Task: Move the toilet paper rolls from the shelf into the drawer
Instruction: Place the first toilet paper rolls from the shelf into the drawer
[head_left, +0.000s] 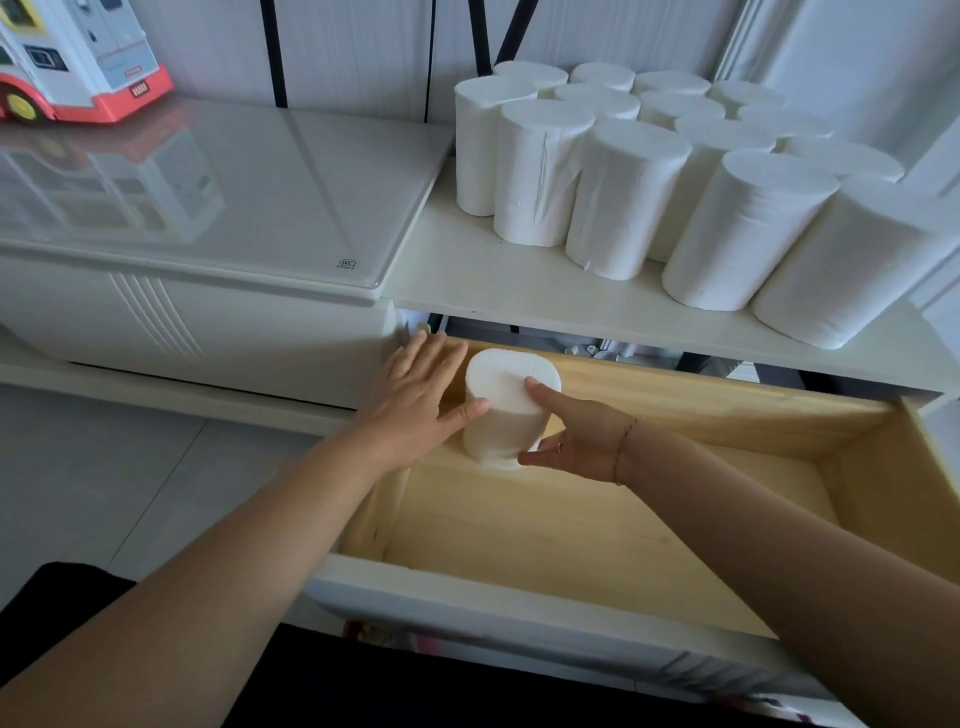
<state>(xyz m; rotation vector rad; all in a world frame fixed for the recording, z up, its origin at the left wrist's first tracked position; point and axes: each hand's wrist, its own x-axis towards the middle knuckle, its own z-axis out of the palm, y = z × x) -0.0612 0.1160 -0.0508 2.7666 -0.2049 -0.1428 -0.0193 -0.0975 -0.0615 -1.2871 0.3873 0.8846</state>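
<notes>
One toilet paper roll (506, 410) stood upright in the far left corner of the open drawer (597, 525), resting on the pale wooden floor close to the left and far walls. Both hands were on it. The left hand (415, 400) lay flat and spread against the roll's left side, fingers pointing toward the far wall and the thumb touching the roll's near left edge; a ring showed on one finger. The right hand (576, 436) cupped the roll from the right, thumb resting on the roll's flat top and the other fingers wrapped low around its side; a thin bracelet circled the wrist. The rest of the drawer was bare wood, with a white front panel at the near edge.

Above and beyond the drawer, the white shelf (498, 291) carried a packed group of upright rolls (675, 171), standing in rows that ran from the middle to the far right, touching one another. To the left of the shelf sat a white cabinet (218, 208) with a glossy glass top, and a red and white toy bus (78, 57) stood at its far left corner.
</notes>
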